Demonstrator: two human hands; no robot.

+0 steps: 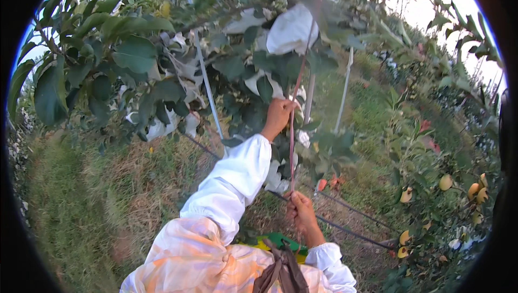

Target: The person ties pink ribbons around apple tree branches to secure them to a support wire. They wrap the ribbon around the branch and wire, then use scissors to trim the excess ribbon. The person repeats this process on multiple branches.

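A thin reddish-pink cord (pixel 292 152) runs from the branches above down in front of me. My left hand (pixel 279 117), reaching forward in a white sleeve, has its fingers closed round the cord at mid-height. Lower and nearer my body, my right hand (pixel 303 213) pinches the same cord, which is drawn straight between the two hands. Below the right hand the loose end hangs toward my waist. Leaves and a white fruit bag (pixel 292 29) hang above my left hand, close to the cord.
Pale upright straps (pixel 206 77) hang left of the cord, with another (pixel 345 90) to the right. A dark hose (pixel 350 230) crosses low behind my right hand. Yellow fruit (pixel 445 182) hangs on branches at right. Grass (pixel 91 201) covers the ground.
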